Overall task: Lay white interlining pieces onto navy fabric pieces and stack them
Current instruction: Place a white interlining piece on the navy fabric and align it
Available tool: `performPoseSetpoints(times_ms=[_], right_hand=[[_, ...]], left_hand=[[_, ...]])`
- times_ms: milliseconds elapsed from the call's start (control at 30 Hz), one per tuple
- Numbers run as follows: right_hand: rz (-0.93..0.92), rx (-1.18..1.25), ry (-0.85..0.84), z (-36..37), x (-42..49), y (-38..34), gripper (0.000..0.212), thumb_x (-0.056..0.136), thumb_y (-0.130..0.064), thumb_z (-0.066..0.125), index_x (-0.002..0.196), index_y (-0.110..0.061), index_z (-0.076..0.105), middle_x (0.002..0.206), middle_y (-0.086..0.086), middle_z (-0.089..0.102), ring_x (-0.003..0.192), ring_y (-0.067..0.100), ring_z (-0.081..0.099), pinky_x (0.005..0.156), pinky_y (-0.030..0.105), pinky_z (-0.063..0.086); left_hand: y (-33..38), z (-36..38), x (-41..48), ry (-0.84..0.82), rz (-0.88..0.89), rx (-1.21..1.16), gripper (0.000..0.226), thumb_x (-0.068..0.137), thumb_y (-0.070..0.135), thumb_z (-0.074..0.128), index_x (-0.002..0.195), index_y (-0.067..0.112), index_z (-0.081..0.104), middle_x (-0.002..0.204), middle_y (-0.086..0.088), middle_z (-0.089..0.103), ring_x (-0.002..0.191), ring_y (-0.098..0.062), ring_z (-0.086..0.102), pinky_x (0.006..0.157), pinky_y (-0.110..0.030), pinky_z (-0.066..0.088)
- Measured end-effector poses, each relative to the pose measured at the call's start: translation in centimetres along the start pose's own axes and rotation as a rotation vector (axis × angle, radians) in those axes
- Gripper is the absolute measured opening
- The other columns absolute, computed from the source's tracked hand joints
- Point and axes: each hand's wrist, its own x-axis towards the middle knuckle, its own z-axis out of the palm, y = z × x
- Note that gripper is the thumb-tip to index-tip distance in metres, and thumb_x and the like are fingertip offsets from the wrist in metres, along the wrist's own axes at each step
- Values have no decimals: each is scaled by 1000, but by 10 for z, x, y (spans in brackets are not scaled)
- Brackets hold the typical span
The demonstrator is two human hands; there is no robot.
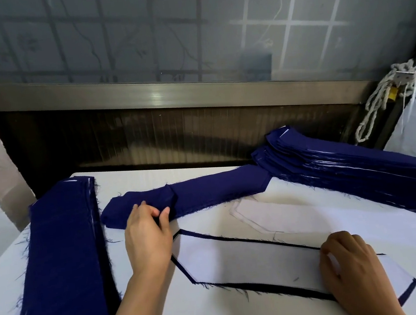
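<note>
Just beyond the white interlining [252, 263], pinches a loose navy strip [217, 184] with the left hand [147, 234], thumb against curled fingers; grips the interlining's right end with the curled right hand [354, 270], navy piece [281, 288] directly underneath.

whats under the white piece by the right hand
A navy piece: only its edges show, as a dark border around the white piece. Its middle is covered, and the right hand hides part.

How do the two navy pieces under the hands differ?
The bare navy piece, pinched by the left hand, is rumpled and folded; the covered navy piece, under the right hand, lies flat. The bare one shows all its navy; the covered one only edges around the white piece. Both are long and frayed.
</note>
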Motion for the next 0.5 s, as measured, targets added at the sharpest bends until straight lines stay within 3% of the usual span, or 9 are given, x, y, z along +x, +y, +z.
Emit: performPoseSetpoints(times_ms=[33, 100, 167, 233, 300, 367, 433, 500], right_hand=[[-16, 2, 16, 0, 0, 0, 6, 74, -3, 64, 71, -8, 64, 79, 7, 58, 65, 31, 53, 56, 43, 45], [-24, 2, 32, 2, 0, 0, 9, 75, -12, 57, 71, -8, 64, 79, 7, 58, 65, 32, 53, 57, 42, 45], [-25, 1, 43, 2, -1, 1, 22, 80, -20, 47, 73, -9, 65, 81, 6, 59, 66, 31, 53, 59, 41, 44], [-33, -10, 47, 0, -1, -1, 31, 82, -26, 41, 77, -9, 66, 83, 6, 60, 69, 31, 55, 62, 41, 44], [-51, -44, 35, -3, 0, -5, 34, 83, -27, 40, 85, -8, 68, 89, 7, 62, 75, 31, 59, 67, 42, 46], [-61, -63, 23, -4, 2, -14, 37, 85, -30, 41, 99, -8, 68, 98, 7, 64, 85, 31, 63, 75, 42, 48], [-72, -4, 28, -2, 7, -32, 41, 86, -34, 47, 117, -11, 60, 112, 7, 64, 100, 29, 61, 88, 39, 44], [-146, 84, 23, 3, 17, -56, 58, 83, -33, 63, 136, -14, 47, 132, 4, 57, 121, 22, 52, 103, 35, 34]], left_hand=[[0, 1, -1, -5, 29, -9, 17, 94, 24, 66, 86, 13, 56, 130, -12, 63, 135, -28, 46, 101, -45, 45], [1, 2, -4, -1, 108, -22, 16, 92, 23, 69, 85, 15, 57, 123, -2, 67, 117, -23, 57, 88, -39, 49], [5, 3, -7, -30, 158, -107, 17, 91, 24, 71, 83, 19, 57, 100, 7, 72, 87, -15, 65, 70, -34, 51], [10, 5, -11, -80, 212, -197, 17, 92, 21, 70, 84, 21, 55, 73, 13, 66, 59, -8, 58, 55, -25, 44], [13, 7, -19, -139, 275, -263, 11, 95, 13, 65, 92, 22, 59, 72, 14, 64, 63, -8, 59, 55, -16, 41], [17, 10, -28, -136, 395, -239, 21, 96, 2, 59, 107, 18, 64, 87, 14, 68, 76, -7, 62, 64, -14, 45], [22, 13, -33, -53, 603, -109, 40, 85, -14, 59, 115, 11, 67, 91, 4, 69, 74, -10, 62, 66, -17, 47], [27, 16, -40, 73, 857, -37, 50, 72, -17, 53, 112, 11, 65, 82, -3, 65, 69, -17, 58, 62, -25, 48]])
